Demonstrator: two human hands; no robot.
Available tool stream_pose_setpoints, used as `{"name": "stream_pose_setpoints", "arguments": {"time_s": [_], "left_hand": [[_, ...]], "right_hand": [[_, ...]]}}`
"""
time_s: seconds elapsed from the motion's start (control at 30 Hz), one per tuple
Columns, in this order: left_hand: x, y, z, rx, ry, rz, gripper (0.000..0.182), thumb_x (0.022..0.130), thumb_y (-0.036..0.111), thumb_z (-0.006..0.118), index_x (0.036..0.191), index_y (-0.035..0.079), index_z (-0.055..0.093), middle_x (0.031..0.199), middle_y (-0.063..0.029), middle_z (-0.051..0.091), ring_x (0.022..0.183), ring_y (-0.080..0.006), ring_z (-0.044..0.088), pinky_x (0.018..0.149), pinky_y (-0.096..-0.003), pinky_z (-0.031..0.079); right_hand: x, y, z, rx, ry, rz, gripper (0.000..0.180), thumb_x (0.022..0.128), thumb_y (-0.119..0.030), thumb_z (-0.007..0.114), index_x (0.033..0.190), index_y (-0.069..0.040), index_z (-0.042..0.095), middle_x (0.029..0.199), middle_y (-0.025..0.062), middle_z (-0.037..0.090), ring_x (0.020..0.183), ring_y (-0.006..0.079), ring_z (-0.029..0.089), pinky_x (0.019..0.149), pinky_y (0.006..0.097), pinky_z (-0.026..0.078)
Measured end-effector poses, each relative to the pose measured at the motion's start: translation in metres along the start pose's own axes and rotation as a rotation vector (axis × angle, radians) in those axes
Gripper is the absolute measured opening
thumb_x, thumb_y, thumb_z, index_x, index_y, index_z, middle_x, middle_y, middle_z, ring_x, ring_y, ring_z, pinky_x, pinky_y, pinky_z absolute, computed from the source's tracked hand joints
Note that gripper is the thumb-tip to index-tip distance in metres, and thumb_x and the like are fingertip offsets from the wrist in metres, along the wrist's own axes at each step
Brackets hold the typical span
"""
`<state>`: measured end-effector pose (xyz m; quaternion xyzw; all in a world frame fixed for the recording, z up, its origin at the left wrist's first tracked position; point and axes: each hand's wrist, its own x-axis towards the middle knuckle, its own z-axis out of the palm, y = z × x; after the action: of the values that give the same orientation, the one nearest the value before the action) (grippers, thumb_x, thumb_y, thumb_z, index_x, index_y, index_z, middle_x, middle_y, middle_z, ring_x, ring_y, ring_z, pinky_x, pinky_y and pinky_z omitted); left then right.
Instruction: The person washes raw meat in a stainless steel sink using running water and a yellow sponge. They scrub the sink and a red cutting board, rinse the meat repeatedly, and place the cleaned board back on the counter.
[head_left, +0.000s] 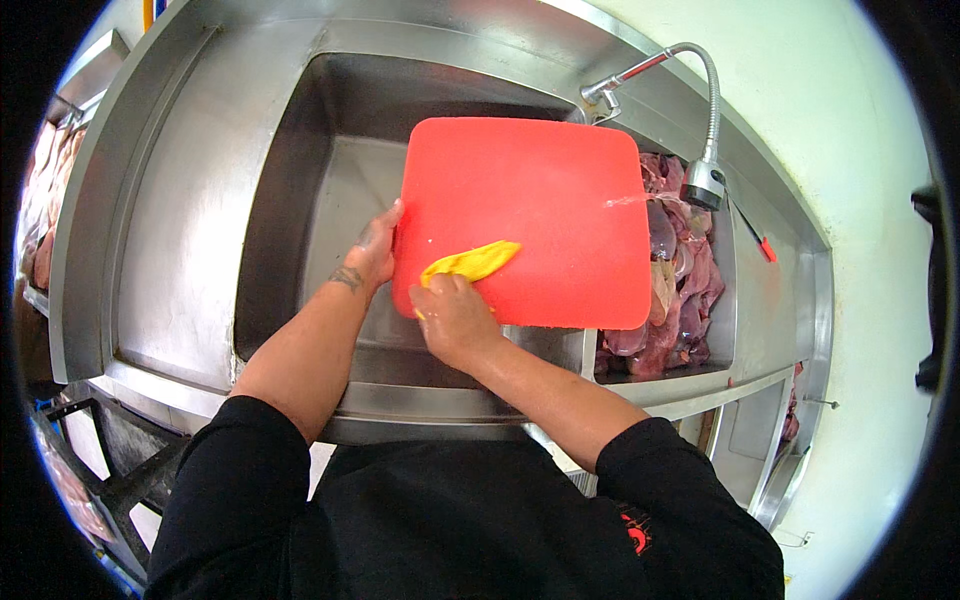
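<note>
A red plastic cutting board (555, 225) is held over a stainless steel sink basin (360, 172). My left hand (379, 244) grips the board's left edge, thumb up along it. Bunched in my right hand (454, 319) is a yellow cloth (476, 261), lying against the lower left part of the board. From the spray head (703, 185) of a gooseneck faucet at the upper right, a thin stream of water reaches the board's right side. The board hides part of both basins.
Raw meat pieces (675, 277) fill the smaller basin at the right. A thin tool with a red end (766, 249) lies on the steel ledge beyond it. A steel drainboard (195, 202) is at the left, and a black frame (142, 465) stands at the lower left.
</note>
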<state>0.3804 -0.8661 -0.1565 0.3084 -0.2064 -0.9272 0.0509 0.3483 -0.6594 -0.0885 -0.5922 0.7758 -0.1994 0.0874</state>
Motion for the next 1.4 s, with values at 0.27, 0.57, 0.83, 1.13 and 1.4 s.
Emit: {"name": "stream_pose_setpoints", "arguments": {"time_s": [0.27,0.57,0.83,1.13,1.4], "left_hand": [[-0.004,0.003,0.007,0.05,0.045,0.045,0.053,0.109,0.041,0.045,0.142,0.0,0.052,0.142,-0.0162,0.06,0.129,-0.0299,0.058,0.115,-0.0466,0.042],[-0.02,0.001,0.018,0.2,0.031,0.065,0.05,0.11,0.034,0.046,0.147,0.001,0.046,0.145,-0.0164,0.056,0.131,-0.0272,0.056,0.116,-0.0456,0.041],[0.0,-0.015,0.002,0.305,-0.055,-0.028,0.051,0.109,0.026,0.05,0.154,0.007,0.038,0.145,-0.0116,0.056,0.131,-0.0254,0.056,0.114,-0.0454,0.043],[-0.01,-0.01,0.011,0.376,-0.04,0.032,0.051,0.107,0.02,0.054,0.153,0.003,0.038,0.144,-0.0125,0.057,0.129,-0.0248,0.057,0.113,-0.0439,0.044],[-0.022,0.004,0.026,0.371,-0.087,0.092,0.049,0.106,0.019,0.056,0.15,0.002,0.043,0.141,-0.0112,0.06,0.126,-0.0235,0.059,0.111,-0.0426,0.046]], "right_hand": [[0.042,0.078,-0.196,-0.036,0.142,0.696,0.059,0.095,-0.032,0.068,0.146,-0.007,0.05,0.139,0.0239,0.059,0.129,0.0366,0.058,0.109,0.0469,0.045],[0.031,0.14,-0.126,-0.636,0.215,0.45,0.071,0.089,-0.038,0.073,0.144,0.0,0.05,0.149,0.0266,0.047,0.139,0.0463,0.043,0.116,0.051,0.036],[0.008,0.145,-0.15,-0.539,0.336,0.405,0.066,0.083,-0.027,0.08,0.136,0.002,0.054,0.145,0.0283,0.048,0.135,0.0454,0.047,0.116,0.0533,0.035],[-0.009,0.121,-0.238,0.874,1.229,0.778,0.044,0.097,-0.028,0.065,0.131,-0.001,0.059,0.114,0.013,0.068,0.108,0.0292,0.067,0.094,0.0452,0.054],[0.112,0.061,-0.263,0.446,0.577,0.457,0.048,0.104,-0.038,0.06,0.131,0.002,0.059,0.111,0.0133,0.068,0.092,0.0184,0.071,0.068,0.0292,0.059]]}}
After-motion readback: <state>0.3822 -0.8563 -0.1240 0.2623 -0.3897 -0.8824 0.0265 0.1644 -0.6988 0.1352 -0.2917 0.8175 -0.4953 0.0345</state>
